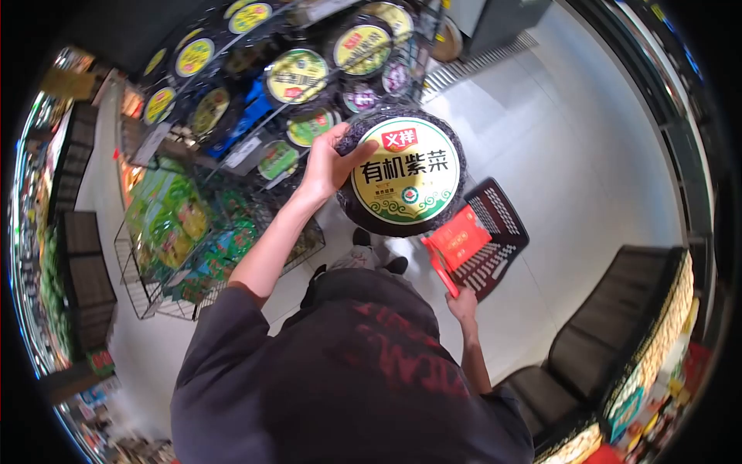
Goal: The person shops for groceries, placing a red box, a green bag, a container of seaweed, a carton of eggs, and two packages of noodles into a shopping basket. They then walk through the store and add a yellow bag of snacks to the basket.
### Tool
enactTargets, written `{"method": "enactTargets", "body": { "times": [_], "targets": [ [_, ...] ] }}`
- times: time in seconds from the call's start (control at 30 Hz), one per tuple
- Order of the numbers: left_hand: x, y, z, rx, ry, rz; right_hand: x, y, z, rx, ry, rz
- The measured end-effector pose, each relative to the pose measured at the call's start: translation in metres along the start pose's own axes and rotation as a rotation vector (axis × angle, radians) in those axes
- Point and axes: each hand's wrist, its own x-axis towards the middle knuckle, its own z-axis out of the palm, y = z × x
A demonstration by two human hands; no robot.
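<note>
My left hand (pixel 328 166) grips the left edge of a round, dark pack of dried seaweed (pixel 408 174), thumb on its front. The pack's pale yellow-green label with a red logo faces me. Lower down on the right, my right hand (pixel 462 303) is wrapped round the red handle (pixel 440 271) of a dark shopping basket (pixel 506 220). Inside the basket lies a red packet (pixel 464 236), partly behind the handle. The basket hangs by my right side, and the seaweed pack overlaps its upper left in view.
Shelves with more round seaweed packs (pixel 297 76) stand ahead on the left. Below them a wire rack (pixel 143 290) holds green bags (pixel 166 209). At the right is a dark brown display bin (pixel 610 325). Grey tiled floor (pixel 556 155) extends between them.
</note>
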Motion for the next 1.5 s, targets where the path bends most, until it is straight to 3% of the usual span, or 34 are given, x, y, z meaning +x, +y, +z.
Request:
{"method": "enactTargets", "body": {
  "times": [0.07,0.17,0.23,0.3,0.33,0.43,0.47,0.5,0.57,0.6,0.63,0.7,0.73,0.87,0.93,1.0,1.07,1.1,1.17,1.27,1.3,1.37,1.47,1.5],
  "targets": [
    [0.017,-0.015,0.022,0.056,-0.130,0.049,-0.008,-0.004,0.002,0.034,0.056,0.054],
    [0.040,-0.036,0.054,-0.031,-0.192,-0.072,-0.011,-0.016,-0.002,0.091,-0.035,0.066],
    [0.050,-0.061,0.079,-0.053,-0.272,-0.093,-0.013,-0.019,0.005,0.601,0.067,-0.063],
    [0.048,-0.104,0.108,0.061,-0.299,-0.062,-0.022,-0.048,-0.019,1.292,0.163,0.188],
    [0.039,-0.115,0.124,0.126,-0.319,-0.092,-0.026,-0.064,-0.040,1.682,0.138,0.156],
    [-0.004,-0.160,0.184,-0.020,-0.399,-0.291,-0.033,-0.072,-0.063,1.953,0.065,0.119],
    [-0.020,-0.152,0.201,-0.027,-0.410,-0.278,-0.032,-0.063,-0.056,1.944,0.115,0.317],
    [-0.032,-0.146,0.216,-0.028,-0.420,-0.263,-0.030,-0.078,-0.064,1.748,0.322,0.415],
    [-0.040,-0.182,0.239,-0.055,-0.596,-0.291,-0.027,-0.068,-0.085,1.718,0.358,0.575],
    [-0.041,-0.199,0.247,0.069,-0.694,-0.343,-0.020,-0.046,-0.070,1.740,0.499,0.482],
    [-0.047,-0.203,0.257,-0.050,-0.655,-0.376,-0.013,-0.032,-0.068,1.739,0.559,0.498],
    [-0.058,-0.208,0.261,0.293,-0.681,-0.267,0.004,-0.003,-0.069,1.742,0.679,0.502],
    [-0.079,-0.234,0.264,0.369,-0.591,-0.017,0.019,0.016,-0.064,1.674,0.685,0.498],
    [-0.114,-0.233,0.276,0.883,-0.941,0.298,0.104,0.121,0.006,1.355,0.569,0.606],
    [-0.121,-0.237,0.282,1.047,-1.036,0.172,0.159,0.152,0.032,1.317,0.454,0.595],
    [-0.125,-0.249,0.282,0.882,-0.852,0.251,0.216,0.168,0.056,1.096,0.382,0.635],
    [-0.122,-0.252,0.281,0.851,-0.868,0.291,0.283,0.203,0.119,0.961,0.458,0.595],
    [-0.119,-0.255,0.283,0.849,-0.860,0.288,0.318,0.225,0.153,0.874,0.361,0.688],
    [-0.119,-0.255,0.285,0.869,-0.864,0.274,0.369,0.218,0.158,0.949,0.331,0.610],
    [-0.116,-0.260,0.284,0.888,-0.884,0.235,0.445,0.214,0.207,0.665,0.312,0.810],
    [-0.114,-0.259,0.286,0.884,-0.875,0.232,0.456,0.187,0.179,0.616,0.249,0.912],
    [-0.113,-0.265,0.285,0.881,-0.870,0.233,0.487,0.182,0.196,0.607,0.337,0.866],
    [-0.119,-0.274,0.275,0.919,-0.918,0.347,0.518,0.177,0.209,0.626,0.252,0.883],
    [-0.119,-0.277,0.275,0.922,-0.856,0.467,0.531,0.186,0.228,0.633,0.248,0.882]
  ]
}}
